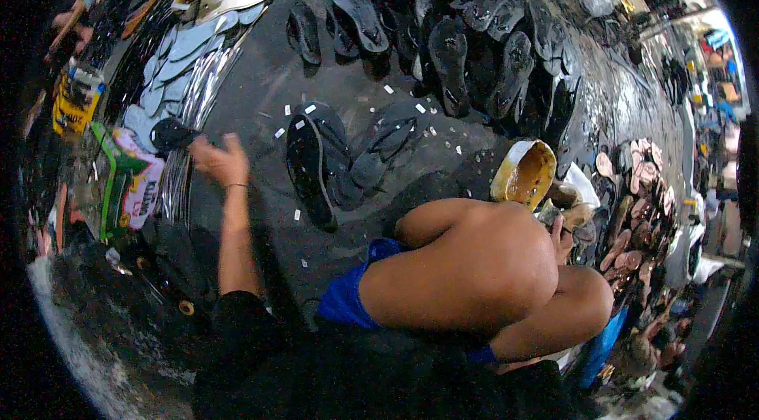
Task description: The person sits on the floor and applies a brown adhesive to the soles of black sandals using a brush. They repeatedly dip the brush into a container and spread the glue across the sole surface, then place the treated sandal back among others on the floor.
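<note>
My left hand stretches out at the left, slightly blurred, with the thumb apart from the fingers. Its fingertips come up to a small dark object beside the grey soles; whether they touch it I cannot tell. Only some fingers of my right hand show past my bent knee, close to several shoe-shaped pieces; the knee covers the rest. Between my hands, black sandals lie on the dark floor, one leaning on another. A second sandal pair overlaps them on the right.
Rows of black sandals spread across the far floor. A yellowish pot with brown residue stands by my knee. Grey-blue soles are stacked far left, above a green-and-pink package. Pinkish footwear pieces pile up at right.
</note>
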`<state>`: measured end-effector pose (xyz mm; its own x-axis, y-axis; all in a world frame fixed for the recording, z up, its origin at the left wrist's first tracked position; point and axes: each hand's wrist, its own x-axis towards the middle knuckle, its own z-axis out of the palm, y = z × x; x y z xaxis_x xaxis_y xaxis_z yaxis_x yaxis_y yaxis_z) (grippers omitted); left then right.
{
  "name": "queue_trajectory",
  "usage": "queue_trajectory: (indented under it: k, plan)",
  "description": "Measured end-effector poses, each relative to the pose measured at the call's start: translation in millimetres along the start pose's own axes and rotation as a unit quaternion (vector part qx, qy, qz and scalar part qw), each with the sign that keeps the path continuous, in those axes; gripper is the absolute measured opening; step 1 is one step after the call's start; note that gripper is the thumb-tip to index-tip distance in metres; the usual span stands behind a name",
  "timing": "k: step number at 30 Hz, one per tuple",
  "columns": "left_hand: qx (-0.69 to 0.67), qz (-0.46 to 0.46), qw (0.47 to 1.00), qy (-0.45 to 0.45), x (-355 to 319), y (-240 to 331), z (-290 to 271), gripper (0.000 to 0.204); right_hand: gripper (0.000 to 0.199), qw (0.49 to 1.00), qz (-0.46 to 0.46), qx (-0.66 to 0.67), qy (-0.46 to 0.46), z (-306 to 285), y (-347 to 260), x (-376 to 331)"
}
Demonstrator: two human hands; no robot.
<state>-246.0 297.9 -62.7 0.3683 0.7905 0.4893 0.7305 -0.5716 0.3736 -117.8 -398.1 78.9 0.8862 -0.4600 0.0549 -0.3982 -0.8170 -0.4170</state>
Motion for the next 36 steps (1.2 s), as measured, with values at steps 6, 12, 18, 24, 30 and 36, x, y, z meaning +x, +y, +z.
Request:
queue_trajectory:
  k: [6,12,18,24,30,36]
  plan:
    - [0.21,-0.341,0.881,-0.252,109.5,-185.1,58.6,0.107,0.055,0.999,0.016,-0.03,-0.02,-8.6,-7.7,-13.2]
    - [-0.461,-0.234,0.802,-0.299,156.0,-260.8,5.2,0.023,0.051,0.996,-0.033,0.011,-0.084,26.0,-63.5,-3.2]
    - [-0.466,-0.308,0.719,-0.414,29.2,30.5,-80.8,0.03,0.039,0.986,-0.161,-0.028,0.044,97.9,16.7,80.2]
    - [-0.272,0.203,0.783,-0.522,-103.1,196.2,-67.6,0.041,0.05,0.986,-0.158,-0.052,0.012,91.0,-51.5,46.5]
    - [-0.24,0.326,0.83,-0.383,-178.1,272.4,-25.8,0.034,0.045,0.953,-0.076,-0.168,-0.239,8.7,-22.3,0.5]
    - [-0.297,0.384,0.668,-0.564,-196.3,294.8,-8.3,0.064,0.033,0.882,0.04,0.245,-0.401,-0.6,-17.1,-14.6]
